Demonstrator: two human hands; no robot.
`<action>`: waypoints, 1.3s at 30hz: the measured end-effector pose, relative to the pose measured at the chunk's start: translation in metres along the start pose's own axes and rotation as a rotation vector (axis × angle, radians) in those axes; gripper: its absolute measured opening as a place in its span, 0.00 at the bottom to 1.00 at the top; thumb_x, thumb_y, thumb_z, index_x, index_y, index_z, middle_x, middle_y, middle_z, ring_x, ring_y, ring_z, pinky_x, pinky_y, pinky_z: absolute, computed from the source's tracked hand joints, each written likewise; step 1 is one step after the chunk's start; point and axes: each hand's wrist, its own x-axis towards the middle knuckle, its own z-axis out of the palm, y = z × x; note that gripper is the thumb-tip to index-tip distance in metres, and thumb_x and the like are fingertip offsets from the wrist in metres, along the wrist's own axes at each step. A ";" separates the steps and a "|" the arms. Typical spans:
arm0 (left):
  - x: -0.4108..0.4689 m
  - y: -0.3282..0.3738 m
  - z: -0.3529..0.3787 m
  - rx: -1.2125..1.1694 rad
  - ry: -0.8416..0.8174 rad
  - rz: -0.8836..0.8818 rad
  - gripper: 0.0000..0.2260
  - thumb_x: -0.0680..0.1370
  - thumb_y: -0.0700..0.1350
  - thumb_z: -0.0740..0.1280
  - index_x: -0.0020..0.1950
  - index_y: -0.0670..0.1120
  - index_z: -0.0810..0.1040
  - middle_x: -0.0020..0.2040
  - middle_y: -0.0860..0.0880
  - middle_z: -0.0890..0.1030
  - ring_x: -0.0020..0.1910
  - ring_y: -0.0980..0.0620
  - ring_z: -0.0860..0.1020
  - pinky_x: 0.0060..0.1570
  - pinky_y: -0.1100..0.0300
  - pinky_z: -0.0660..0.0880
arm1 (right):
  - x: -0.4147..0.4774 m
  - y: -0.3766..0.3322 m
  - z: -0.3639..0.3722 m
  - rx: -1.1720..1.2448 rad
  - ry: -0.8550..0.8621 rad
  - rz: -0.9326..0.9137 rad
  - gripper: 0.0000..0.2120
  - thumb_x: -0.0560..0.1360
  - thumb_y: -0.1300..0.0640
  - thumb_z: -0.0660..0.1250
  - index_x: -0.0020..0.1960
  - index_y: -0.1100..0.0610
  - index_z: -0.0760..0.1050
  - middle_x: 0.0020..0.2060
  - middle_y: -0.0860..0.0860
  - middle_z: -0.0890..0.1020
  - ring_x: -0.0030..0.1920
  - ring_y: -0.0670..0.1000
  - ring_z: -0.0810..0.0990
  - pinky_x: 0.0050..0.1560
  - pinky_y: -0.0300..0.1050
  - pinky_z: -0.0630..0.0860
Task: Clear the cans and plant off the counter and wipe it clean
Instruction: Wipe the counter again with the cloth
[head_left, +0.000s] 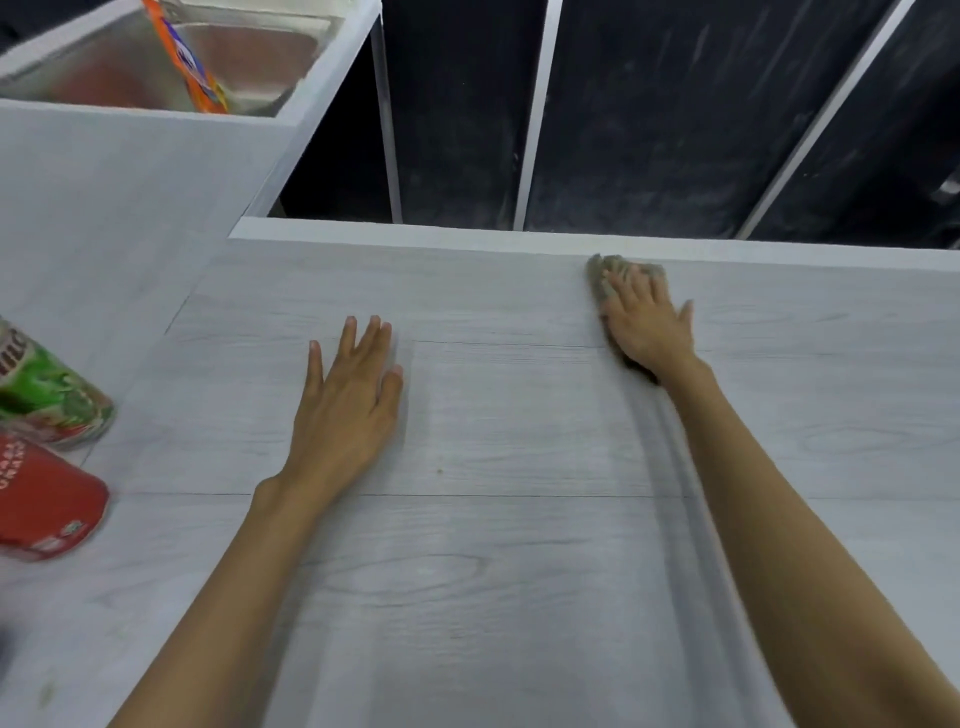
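L hand (348, 400) flat on mid counter (519, 545), fingers spread | R hand (647, 322) presses cloth (597, 275) at counter far edge, fingers seem straight (blur) | green can (52, 395), red can (47, 499) at counter left end | open room btw arms

The left grip (353, 400) lies flat, palm down, fingers straight and slightly spread. The right grip (647, 325), farther forward, presses palm-down with straight fingers on a cloth (597, 283).

The person has a bare, slim left forearm (223, 597) and right forearm (779, 519) with smooth skin, and the left hand (348, 410) and right hand (649, 327) have long thin fingers with short nails.
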 end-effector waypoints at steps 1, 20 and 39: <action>-0.004 -0.002 -0.001 0.001 0.000 0.002 0.23 0.81 0.48 0.45 0.76 0.48 0.46 0.77 0.54 0.47 0.75 0.58 0.40 0.72 0.57 0.32 | 0.005 -0.017 0.006 -0.017 0.013 -0.003 0.24 0.81 0.50 0.43 0.76 0.46 0.44 0.77 0.46 0.47 0.76 0.54 0.42 0.70 0.69 0.42; -0.108 -0.075 -0.040 0.033 -0.010 0.017 0.34 0.71 0.61 0.35 0.75 0.50 0.45 0.72 0.61 0.42 0.72 0.64 0.37 0.70 0.64 0.30 | -0.094 -0.145 0.061 -0.067 -0.070 -0.301 0.25 0.80 0.48 0.40 0.76 0.45 0.42 0.77 0.47 0.44 0.76 0.53 0.39 0.72 0.65 0.40; -0.143 -0.094 -0.053 -0.096 -0.024 0.032 0.29 0.75 0.54 0.42 0.76 0.48 0.46 0.77 0.54 0.46 0.72 0.63 0.39 0.72 0.62 0.36 | -0.127 -0.230 0.090 -0.084 -0.133 -0.440 0.24 0.81 0.46 0.41 0.76 0.42 0.43 0.77 0.43 0.44 0.76 0.51 0.39 0.71 0.65 0.38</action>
